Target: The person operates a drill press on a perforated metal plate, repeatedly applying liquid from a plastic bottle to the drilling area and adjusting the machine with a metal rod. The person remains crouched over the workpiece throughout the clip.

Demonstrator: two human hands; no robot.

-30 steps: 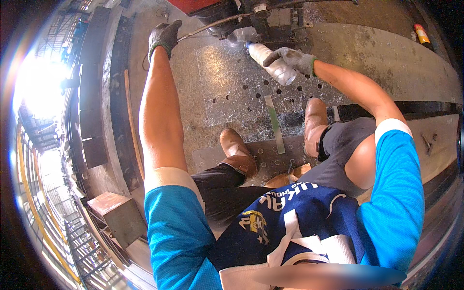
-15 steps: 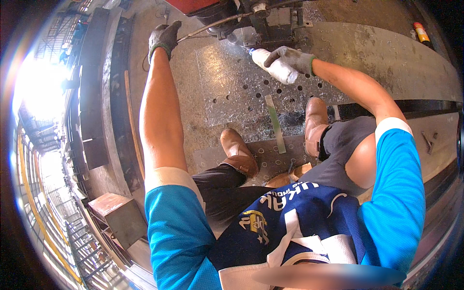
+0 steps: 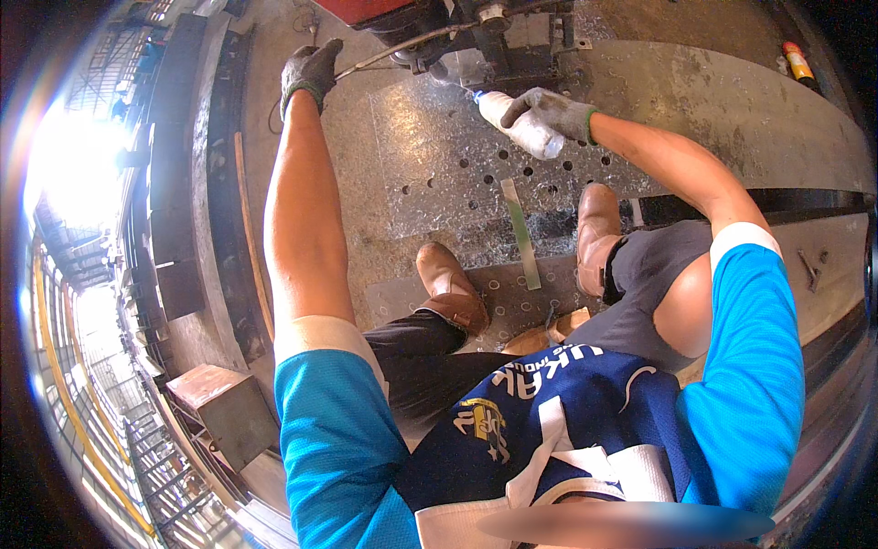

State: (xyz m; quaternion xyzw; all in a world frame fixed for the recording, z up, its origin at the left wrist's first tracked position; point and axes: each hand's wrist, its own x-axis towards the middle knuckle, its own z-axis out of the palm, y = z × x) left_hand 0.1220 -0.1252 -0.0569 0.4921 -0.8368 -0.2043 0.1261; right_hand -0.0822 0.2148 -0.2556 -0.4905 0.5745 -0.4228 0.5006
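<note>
My left hand point(image 3: 311, 73), in a grey work glove, is closed at the end of a thin metal lever point(image 3: 389, 53). That lever runs right to a red and black machine point(image 3: 412, 27), which looks like a drill, at the top of the view. In my gloved right hand point(image 3: 551, 113) lies a plastic bottle point(image 3: 526, 128) with whitish contents. The bottle is tilted, its nozzle directed toward the underside of the machine. Beneath is a wet metal plate point(image 3: 412, 137) with several round holes and scattered shavings.
My brown boots point(image 3: 599, 229) stand on the metal surface, either side of a narrow greenish strip point(image 3: 521, 238). A yellow and red can point(image 3: 798, 64) lies far right. Long dark beams point(image 3: 178, 165) and a rusty metal box point(image 3: 224, 412) are on the left.
Hardly anything differs. The bottle and my right hand have shifted very slightly; my left hand stays at the lever.
</note>
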